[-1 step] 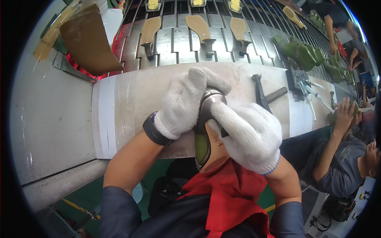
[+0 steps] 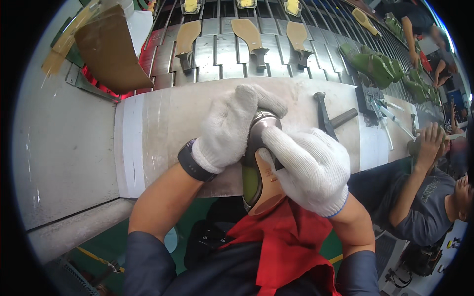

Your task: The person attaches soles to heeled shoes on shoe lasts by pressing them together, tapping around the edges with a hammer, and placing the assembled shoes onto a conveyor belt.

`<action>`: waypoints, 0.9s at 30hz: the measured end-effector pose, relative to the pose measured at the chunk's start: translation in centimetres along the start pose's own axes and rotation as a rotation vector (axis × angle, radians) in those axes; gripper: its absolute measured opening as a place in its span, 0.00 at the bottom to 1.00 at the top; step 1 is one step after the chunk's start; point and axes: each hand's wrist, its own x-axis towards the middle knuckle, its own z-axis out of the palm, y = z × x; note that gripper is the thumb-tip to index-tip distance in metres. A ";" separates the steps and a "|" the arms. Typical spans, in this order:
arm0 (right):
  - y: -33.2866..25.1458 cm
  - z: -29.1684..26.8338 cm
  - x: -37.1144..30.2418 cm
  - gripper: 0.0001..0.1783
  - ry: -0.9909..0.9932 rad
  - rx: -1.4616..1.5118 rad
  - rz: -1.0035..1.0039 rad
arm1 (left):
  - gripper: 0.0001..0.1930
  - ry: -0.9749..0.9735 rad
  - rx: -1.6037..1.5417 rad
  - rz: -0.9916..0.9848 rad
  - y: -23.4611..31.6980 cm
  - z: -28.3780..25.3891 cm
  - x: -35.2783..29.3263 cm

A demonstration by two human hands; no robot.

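Hammer (image 2: 326, 114) just beside gloved hands

A pale, worn work surface (image 2: 173, 123) runs across the view, white sheeting (image 2: 129, 148) taped over its left part. Behind it lies a slatted metal conveyor (image 2: 217, 54) carrying 3 tan shoe lasts (image 2: 249, 32) on posts — green shoe parts (image 2: 375, 66) further right. A brown cardboard sheet (image 2: 106, 47) leans at upper left. The floor (image 2: 103, 241) below is green — marked with a yellow line (image 2: 94, 256).
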 end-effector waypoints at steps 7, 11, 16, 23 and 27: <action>0.3 0.7 1.3 0.29 -0.017 -0.012 0.050 | 0.38 -0.112 0.010 0.104 -0.2 -1.2 0.5; 1.2 1.2 1.5 0.12 0.034 0.501 0.536 | 0.20 0.004 -0.215 -0.127 0.0 -1.8 1.0; 1.3 -3.3 3.4 0.17 -0.158 0.690 0.991 | 0.17 0.042 -0.170 -0.064 -0.7 -1.8 1.7; 2.5 -3.4 4.9 0.26 -0.617 -0.161 0.294 | 0.16 0.067 0.042 -0.091 -1.3 1.2 3.0; 2.2 -2.4 4.0 0.24 -0.660 -0.194 0.354 | 0.14 0.056 0.065 -0.057 -2.3 0.5 2.5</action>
